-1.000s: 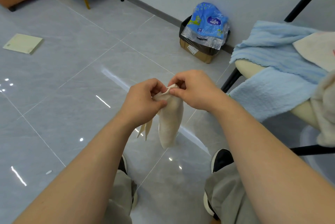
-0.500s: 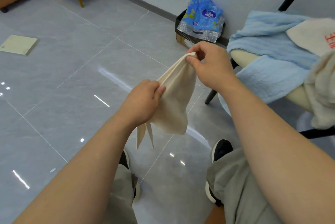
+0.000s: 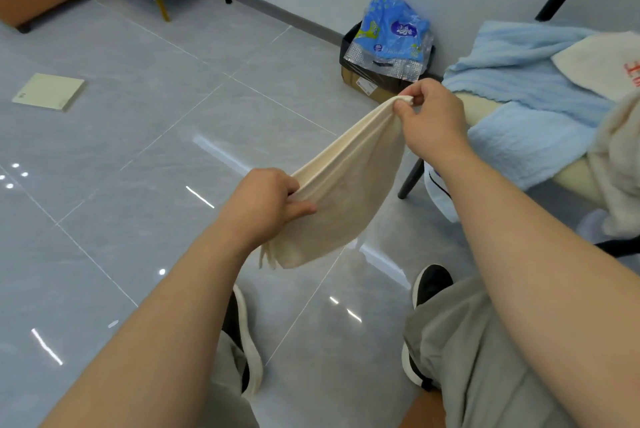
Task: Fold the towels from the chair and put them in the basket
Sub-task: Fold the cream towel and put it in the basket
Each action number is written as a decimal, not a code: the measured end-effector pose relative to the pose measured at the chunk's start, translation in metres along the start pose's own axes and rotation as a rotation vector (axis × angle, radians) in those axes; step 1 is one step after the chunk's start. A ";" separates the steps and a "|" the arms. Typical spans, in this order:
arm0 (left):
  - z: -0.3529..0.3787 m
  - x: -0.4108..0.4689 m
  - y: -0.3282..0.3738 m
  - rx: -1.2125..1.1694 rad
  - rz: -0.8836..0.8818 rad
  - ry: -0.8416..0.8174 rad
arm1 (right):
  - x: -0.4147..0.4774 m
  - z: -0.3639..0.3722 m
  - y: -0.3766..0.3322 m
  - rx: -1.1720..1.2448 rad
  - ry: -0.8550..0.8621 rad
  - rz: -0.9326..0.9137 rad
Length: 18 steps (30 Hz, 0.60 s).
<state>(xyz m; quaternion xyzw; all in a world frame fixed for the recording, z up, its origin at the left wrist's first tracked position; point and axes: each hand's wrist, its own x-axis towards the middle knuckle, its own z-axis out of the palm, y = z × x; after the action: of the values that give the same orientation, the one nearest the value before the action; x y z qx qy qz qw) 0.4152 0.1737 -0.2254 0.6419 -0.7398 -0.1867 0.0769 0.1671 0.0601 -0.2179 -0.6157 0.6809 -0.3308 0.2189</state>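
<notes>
A: Where is the cream towel [image 3: 343, 192] sitting right now?

B: It is hanging in mid-air at the middle of the frame, above the floor [image 3: 138, 150]. It is stretching on a slant between both hands. It is looking doubled over, with loose edges dangling at the lower end.

A: How are the hands holding it?

B: The right hand [image 3: 429, 119] is pinching the upper corner between thumb and fingers [image 3: 407, 100], up close to the chair [image 3: 474, 109]. The left hand [image 3: 263, 199] is gripping the lower end, with its fingers curling around the bunched cloth.

A: So how far along is the job looking?

B: Not far, I am guessing. This towel is only partway through its folding and is not lying in any basket. I am not finding a basket anywhere in the frame.

A: And what is waiting?

B: At the right of the frame, a blue towel [image 3: 526, 81] is lying spread over the chair and draping off the seat edge. A white cloth [image 3: 602, 64] with red print is lying on top of it. A beige towel [image 3: 620, 168] is hanging at the right edge. All three are looking unfolded.

A: Anything else around?

B: A cardboard box [image 3: 367, 85] is standing against the wall at the upper middle, carrying a blue packet [image 3: 391, 33]. A pale pad [image 3: 48, 92] is lying on the floor at the left.
</notes>
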 end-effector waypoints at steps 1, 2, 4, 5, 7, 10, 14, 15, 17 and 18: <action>0.001 -0.003 -0.006 0.031 -0.007 -0.021 | 0.001 0.000 0.001 0.009 0.007 0.013; 0.002 -0.005 -0.012 0.068 -0.015 -0.043 | 0.002 0.000 0.002 0.021 0.010 0.026; 0.003 -0.012 -0.025 0.092 -0.048 -0.073 | 0.005 -0.001 0.005 0.057 0.008 0.060; 0.002 -0.015 -0.032 0.074 -0.067 -0.069 | 0.006 -0.002 0.005 0.077 0.006 0.082; -0.002 -0.022 -0.043 0.028 -0.090 -0.021 | 0.009 -0.001 0.007 0.134 0.009 0.128; -0.013 -0.030 -0.055 -0.056 -0.119 0.107 | 0.013 0.002 0.010 0.215 0.025 0.191; -0.025 -0.039 -0.063 -0.187 -0.207 0.250 | 0.013 0.003 0.007 0.287 0.018 0.270; -0.028 -0.040 -0.064 -0.209 -0.225 0.281 | 0.013 0.002 0.005 0.331 0.015 0.295; -0.031 -0.042 -0.062 -0.235 -0.249 0.342 | 0.013 0.002 0.003 0.387 0.009 0.333; -0.033 -0.042 -0.060 -0.239 -0.254 0.365 | 0.013 0.003 0.002 0.395 0.006 0.342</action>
<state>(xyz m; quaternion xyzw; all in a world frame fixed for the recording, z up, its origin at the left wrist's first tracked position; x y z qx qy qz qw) 0.4892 0.2029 -0.2125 0.7390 -0.5998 -0.1619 0.2604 0.1661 0.0471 -0.2195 -0.4359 0.6980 -0.4173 0.3856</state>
